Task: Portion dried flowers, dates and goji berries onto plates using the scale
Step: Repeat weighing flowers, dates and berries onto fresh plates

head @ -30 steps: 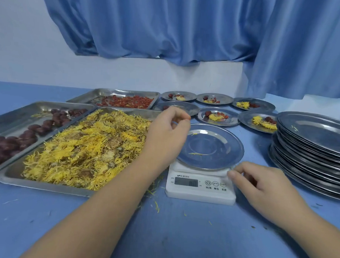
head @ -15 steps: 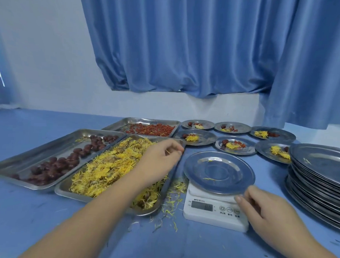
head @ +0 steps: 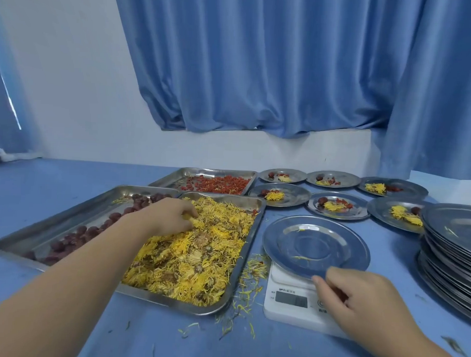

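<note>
While left hand (head: 171, 216) pinches dried flowers (head: 199, 252) under it, right hand (head: 358, 302) loosely curled over scale (head: 286, 300)

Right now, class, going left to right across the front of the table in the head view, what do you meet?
tray of dates → tray of dried flowers → scale with a plate on it → stack of plates

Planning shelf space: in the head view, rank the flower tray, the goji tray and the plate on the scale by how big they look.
1. flower tray
2. plate on the scale
3. goji tray, though it sits farther back, so its true size is unsure.
</note>
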Available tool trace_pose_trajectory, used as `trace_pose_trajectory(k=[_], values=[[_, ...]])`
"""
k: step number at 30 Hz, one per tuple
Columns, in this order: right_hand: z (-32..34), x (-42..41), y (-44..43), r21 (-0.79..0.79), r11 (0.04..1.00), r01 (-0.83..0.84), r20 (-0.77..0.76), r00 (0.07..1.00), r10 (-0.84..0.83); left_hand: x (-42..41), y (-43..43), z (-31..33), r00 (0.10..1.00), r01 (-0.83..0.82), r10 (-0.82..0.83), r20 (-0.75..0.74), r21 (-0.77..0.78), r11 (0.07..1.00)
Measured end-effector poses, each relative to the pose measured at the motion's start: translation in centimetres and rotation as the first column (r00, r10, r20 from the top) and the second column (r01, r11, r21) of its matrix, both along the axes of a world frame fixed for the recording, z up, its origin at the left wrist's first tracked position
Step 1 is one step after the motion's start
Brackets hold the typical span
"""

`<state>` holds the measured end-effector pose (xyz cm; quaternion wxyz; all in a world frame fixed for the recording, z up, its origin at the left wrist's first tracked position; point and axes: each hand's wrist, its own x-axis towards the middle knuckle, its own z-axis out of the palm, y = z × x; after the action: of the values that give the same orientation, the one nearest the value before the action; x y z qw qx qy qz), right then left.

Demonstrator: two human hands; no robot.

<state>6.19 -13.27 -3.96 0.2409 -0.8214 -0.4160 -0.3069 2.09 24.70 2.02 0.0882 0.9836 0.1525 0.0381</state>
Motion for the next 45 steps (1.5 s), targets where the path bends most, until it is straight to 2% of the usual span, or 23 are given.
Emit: trace_pose_trajectory(k=[8,14,21,23,28,35,39,45], values=[[0.0,1.0,-0.2,0.023,1.0,0.004,-0.09,0.996,-0.002,1.6,0.3,2.3,0.998,0.003,-0.008,0.056,0.089,0.996],[-0.2,1.2,-0.4,0.052,0.999,-0.008,-0.147,0.989,0.015,0.5,-0.1,4.4,0.984,0.003,0.031,0.178,-0.186,0.982],[0.1,0.8,-0.6,0.078,0.996,-0.035,-0.177,0.983,0.048,0.1,-1.3,3.6,0.981,0.0,0.075,0.177,-0.393,0.919],[0.1,0.7,-0.7,0.079,0.996,-0.038,-0.187,0.981,0.052,0.3,-1.9,3.3,0.988,0.01,0.05,0.148,-0.377,0.926],[0.1,0.8,-0.8,0.079,0.996,-0.044,-0.224,0.973,0.061,1.6,-3.8,2.0,0.997,-0.001,0.015,0.075,-0.171,0.985],[0.3,0.8,-0.9,0.095,0.994,-0.046,-0.261,0.963,0.07,2.6,-5.2,2.3,0.999,-0.009,0.006,-0.053,-0.053,0.999],[0.3,0.7,-0.8,0.096,0.994,-0.053,-0.239,0.968,0.075,2.2,-4.7,3.1,0.997,-0.04,0.042,0.065,-0.034,0.999],[0.2,0.8,-0.7,0.101,0.994,-0.053,-0.227,0.971,0.075,1.0,-3.7,4.7,0.969,-0.045,0.091,0.228,-0.199,0.979]])
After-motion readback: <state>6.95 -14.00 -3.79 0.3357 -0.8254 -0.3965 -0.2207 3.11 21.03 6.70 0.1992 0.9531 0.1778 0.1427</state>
